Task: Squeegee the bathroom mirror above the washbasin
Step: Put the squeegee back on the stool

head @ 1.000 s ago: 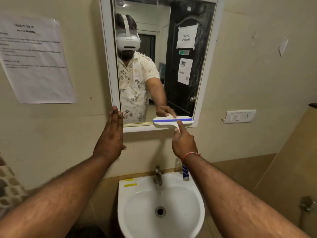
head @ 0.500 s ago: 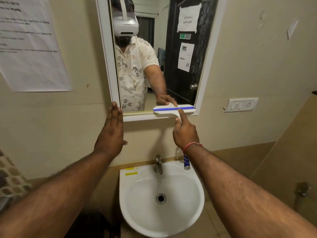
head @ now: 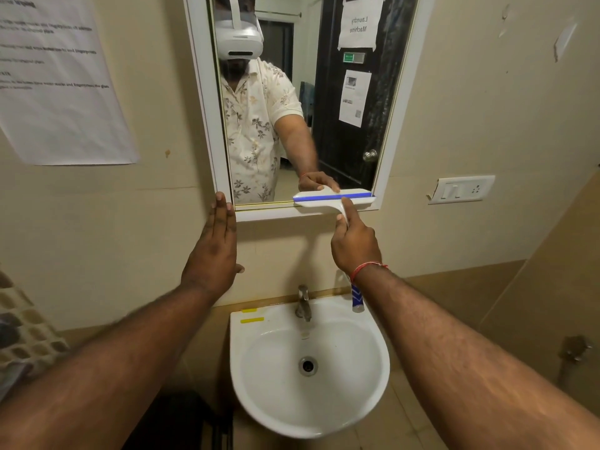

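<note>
Right hand [head: 355, 243] gripping white squeegee [head: 334, 199] at mirror's [head: 341, 125] bottom edge, left hand [head: 212, 254] flat, fingers straight, on wall beside frame, washbasin [head: 310, 368] below

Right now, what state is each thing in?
Squeegee: blade level, at the bottom edge of the mirror, right side.
Right hand: grips the squeegee handle.
Left hand: flat on the wall, fingertips at the mirror frame.
Tap: no water running.
Basin: holds no water.

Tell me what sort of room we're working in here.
A small bathroom or washroom, probably shared: a white wall-mounted washbasin with a tap, a framed mirror above it, and a printed notice on the wall.
</note>
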`<state>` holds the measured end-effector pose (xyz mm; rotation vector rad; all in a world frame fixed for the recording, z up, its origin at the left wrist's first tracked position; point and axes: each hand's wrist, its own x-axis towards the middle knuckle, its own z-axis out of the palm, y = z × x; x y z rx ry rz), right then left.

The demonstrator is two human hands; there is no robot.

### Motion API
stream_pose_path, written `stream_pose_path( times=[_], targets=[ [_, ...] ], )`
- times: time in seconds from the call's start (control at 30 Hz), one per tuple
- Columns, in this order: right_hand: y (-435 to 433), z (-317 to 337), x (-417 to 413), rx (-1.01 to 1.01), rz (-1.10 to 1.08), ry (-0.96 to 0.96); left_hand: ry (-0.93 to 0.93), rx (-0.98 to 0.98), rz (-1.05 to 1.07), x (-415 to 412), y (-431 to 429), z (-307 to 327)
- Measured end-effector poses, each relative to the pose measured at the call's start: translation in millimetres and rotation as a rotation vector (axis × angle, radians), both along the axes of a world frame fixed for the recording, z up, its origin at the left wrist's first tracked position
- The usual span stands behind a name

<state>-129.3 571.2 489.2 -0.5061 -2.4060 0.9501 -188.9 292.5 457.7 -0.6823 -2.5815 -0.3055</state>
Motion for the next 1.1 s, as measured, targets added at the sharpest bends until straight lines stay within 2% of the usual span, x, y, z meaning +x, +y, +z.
stream_pose_path(
  times=[0.23,0.33,0.4,0.57,0.77,0.97,1.1],
  targets=[
    [-2,-3,1,0.026,-0.015,0.025,-0.078,-0.044,-0.009,6,-6,-27],
    [-9,-31,15,0.063,0.044,-0.009,-0.095,-0.236,-0.054,9,-22,-72],
    [-13,-71,31,0.102,0.07,-0.098,-0.146,-0.299,-0.063,17,-31,-111],
    [-21,-178,77,0.072,0.061,-0.416,-0.273,-0.249,-0.119,51,-40,-204],
    [-31,-261,115,0.03,0.125,-0.605,-0.482,-0.238,-0.102,105,-30,-281],
    [-36,-290,132,-0.083,0.124,-0.584,-0.613,-0.204,-0.1,133,-9,-298],
    [-31,-279,134,-0.062,0.115,-0.488,-0.569,-0.173,-0.138,126,3,-287]
  ],
)
